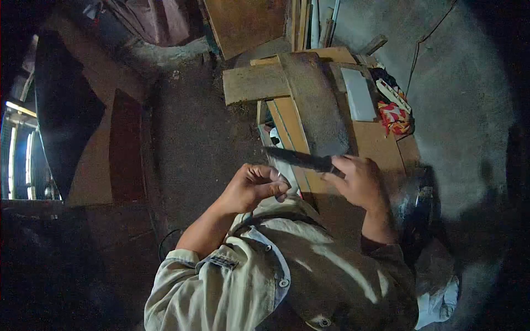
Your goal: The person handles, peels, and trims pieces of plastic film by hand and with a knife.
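Note:
My right hand (359, 182) is closed around the near end of a knife (298, 158) with a dark, broad blade. The blade points left, roughly level, and its handle is mostly hidden in my fingers. To the left and slightly lower, my left hand (251, 190) is closed in a pinch. A small pale bit shows at its fingertips, too small to name. The knife's tip lies above my left hand, apart from it in the picture. Behind the blade are wooden boards (314, 105) on a low pile.
A white slab (359, 95) and a red, yellow and white patterned cloth (395, 117) lie on the pile's right side. A brown panel (245, 25) leans at the back. Dark floor (187, 121) extends left. A grey wall (464, 99) bounds the right.

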### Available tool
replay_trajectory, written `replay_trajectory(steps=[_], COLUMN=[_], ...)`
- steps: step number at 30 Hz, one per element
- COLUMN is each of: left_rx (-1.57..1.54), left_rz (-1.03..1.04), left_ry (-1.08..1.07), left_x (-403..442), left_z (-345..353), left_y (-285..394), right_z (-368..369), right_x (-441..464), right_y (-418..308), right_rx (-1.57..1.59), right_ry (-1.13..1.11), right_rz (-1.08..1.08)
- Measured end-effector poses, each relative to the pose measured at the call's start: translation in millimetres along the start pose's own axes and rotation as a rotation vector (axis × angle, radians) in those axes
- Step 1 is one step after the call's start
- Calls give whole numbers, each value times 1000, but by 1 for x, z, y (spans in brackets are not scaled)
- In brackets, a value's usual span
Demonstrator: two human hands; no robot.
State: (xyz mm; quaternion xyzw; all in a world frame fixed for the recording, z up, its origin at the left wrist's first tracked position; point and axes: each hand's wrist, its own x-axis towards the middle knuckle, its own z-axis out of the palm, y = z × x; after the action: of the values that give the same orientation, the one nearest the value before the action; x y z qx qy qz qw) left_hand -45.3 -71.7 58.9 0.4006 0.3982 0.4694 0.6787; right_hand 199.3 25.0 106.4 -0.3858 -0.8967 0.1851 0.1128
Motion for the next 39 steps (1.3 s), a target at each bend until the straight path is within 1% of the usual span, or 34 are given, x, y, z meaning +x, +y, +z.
replay_trajectory(steps=[1, 2, 4, 5, 6, 8, 9, 11, 12, 13, 14, 15, 16, 18, 19, 20, 21, 22, 24, 26, 27, 28, 30, 31, 32, 33, 36, 38, 39], left_rx=[19, 20, -14, -1, -3, 126, 173, 155, 138, 181, 182, 205, 228, 245, 255, 264, 267, 265, 252, 265, 277, 280, 210, 214, 241, 270, 355, 326, 297], left_rz=[4, -1, -75, -66, -76, -60, -37, -51, -60, -136, -147, -162, -178, -190, -237, -282, -141, -148, -268, -298, -321, -328, -158, -164, -248, -331, -382, -346, -308], left_ry=[-45, -47, -14, -28, -37, -66, -102, -116, -115, -89, -96, -80, -64, -48, -49, -48, -112, -117, -85, -45, -4, -6, -112, -118, -71, -25, -42, -63, -77], left_x=[-1, -2, -1, 4, 9, 22, 28, 37, 41, 44, 48, 51, 53, 60, 63, 66, 66, 69, 75, 79, 80, 81, 83, 85, 86, 87, 88, 86, 85], left_z=[-2, -3, -3, -2, -1, 4, 6, 10, 11, 11, 12, 11, 12, 17, 19, 21, 19, 21, 24, 26, 27, 26, 24, 23, 21, 21, 19, 17, 15], left_y=[2, 0, -6, -8, -11, -18, -23, -35, -40, -45, -49, -52, -56, -59, -58, -58, -60, -62, -66, -69, -70, -72, -78, -83, -90, -94, -89, -88, -88], right_z=[0, 2, 9, 17, 33, 57, 63, 74, 79, 85, 91, 99, 105, 110, 109, 108, 106, 103, 100, 105, 118, 124, 130, 126, 129, 136, 139, 140, 148], right_x=[-1, -3, -5, -7, -10, -16, -18, -19, -20, -22, -24, -25, -28, -29, -29, -30, -30, -30, -30, -30, -31, -30, -26, -24, -23, -23, -16, -10, -7], right_y=[8, 17, 34, 35, 35, 28, 22, 14, 14, 15, 19, 23, 28, 41, 45, 50, 56, 61, 63, 67, 73, 79, 91, 95, 109, 126, 155, 170, 179], right_rx=[3, 112, 321, 496, 812, 1203, 1201, 1389, 1391, 1376, 1362, 1403, 1408, 1258, 1230, 1232, 1334, 1435, 1462, 1438, 1342, 1348, 1188, 1191, 1068, 1019, 960, 949, 766], right_ry=[1, 108, 322, 343, 334, 180, 189, 27, 36, 81, 123, 180, 186, 255, 281, 285, 225, 165, 144, 164, 227, 229, 382, 416, 393, 400, 392, 370, 394], right_rz=[3, 99, 295, 285, 362, 393, 403, 448, 458, 480, 501, 477, 490, 472, 518, 527, 523, 515, 536, 523, 510, 515, 513, 603, 700, 724, 802, 848, 836])
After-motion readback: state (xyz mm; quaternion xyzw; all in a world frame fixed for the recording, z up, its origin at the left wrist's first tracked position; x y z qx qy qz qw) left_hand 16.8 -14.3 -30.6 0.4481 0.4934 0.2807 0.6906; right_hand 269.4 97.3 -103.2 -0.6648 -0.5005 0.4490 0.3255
